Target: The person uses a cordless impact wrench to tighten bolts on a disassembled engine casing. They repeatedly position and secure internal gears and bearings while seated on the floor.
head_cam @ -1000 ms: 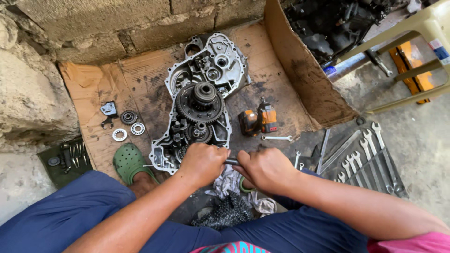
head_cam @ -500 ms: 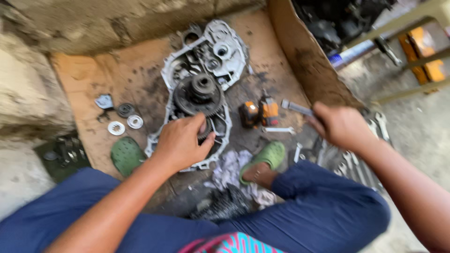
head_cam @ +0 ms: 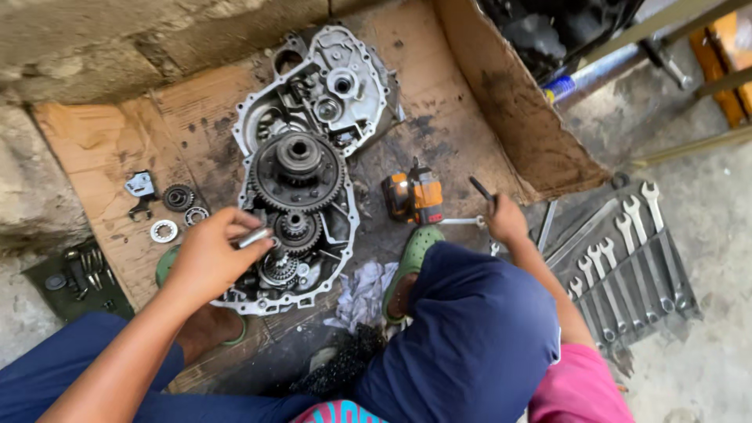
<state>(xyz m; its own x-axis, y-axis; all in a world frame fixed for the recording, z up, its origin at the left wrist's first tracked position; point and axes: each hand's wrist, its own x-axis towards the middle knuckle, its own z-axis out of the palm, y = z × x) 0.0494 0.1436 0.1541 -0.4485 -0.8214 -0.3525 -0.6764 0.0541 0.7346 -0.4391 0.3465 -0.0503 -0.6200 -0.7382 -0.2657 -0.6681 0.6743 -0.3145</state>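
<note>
Left hand [head_cam: 207,262]: fingers pinch a short metal pin [head_cam: 253,237], held just above the lower-left edge of the open engine case [head_cam: 301,168], beside its small gear [head_cam: 295,225] & below the large ring gear [head_cam: 298,171]. Right hand [head_cam: 505,222]: fingers closed round a dark tool handle [head_cam: 481,189], well apart from the case, near the orange power tool [head_cam: 413,196]. Case lies on cardboard [head_cam: 102,149]; loose bearings [head_cam: 178,197] to its left, wrench roll [head_cam: 627,258] at far right.

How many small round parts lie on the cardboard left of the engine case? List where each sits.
3: a dark gear nearest the bracket, a small ring to its right, a pale ring below. The left hand may hide more.
</note>
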